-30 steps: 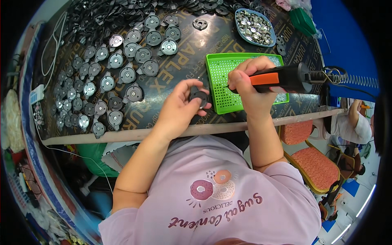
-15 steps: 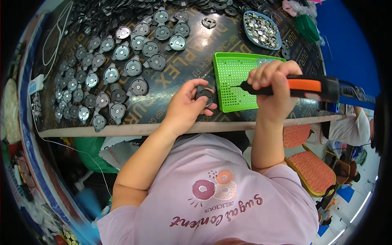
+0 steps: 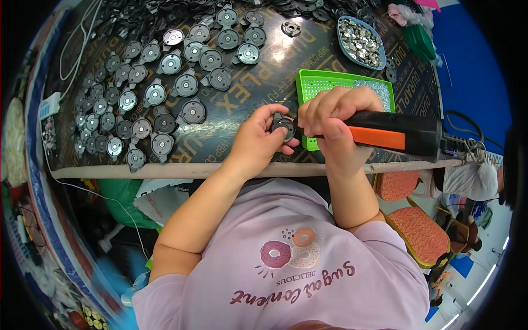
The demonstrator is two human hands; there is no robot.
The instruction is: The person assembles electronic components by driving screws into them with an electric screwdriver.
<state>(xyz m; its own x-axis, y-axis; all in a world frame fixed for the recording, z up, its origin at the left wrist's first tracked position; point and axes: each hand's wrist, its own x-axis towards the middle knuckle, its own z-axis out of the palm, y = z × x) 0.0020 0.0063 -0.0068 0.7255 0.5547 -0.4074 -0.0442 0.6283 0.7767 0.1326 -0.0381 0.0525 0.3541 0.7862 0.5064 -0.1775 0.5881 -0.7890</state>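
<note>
Dark printed tabletop [image 3: 236,118] spreads beneath rows of round grey-and-black discs [image 3: 155,94] on the left, a heap of black plastic parts [image 3: 132,27] behind them. At right sit a blue-rimmed bowl [image 3: 369,65] of small silvery metal pieces and a bright green perforated tray [image 3: 301,96]. The left hand [image 3: 254,142] pinches a round black plastic disc [image 3: 283,122] just left of the tray; the right hand [image 3: 341,121] is wrapped round a black-and-orange electric screwdriver [image 3: 396,132], blocking much of the tray. Fingers hide whether its tip touches the disc.
</note>
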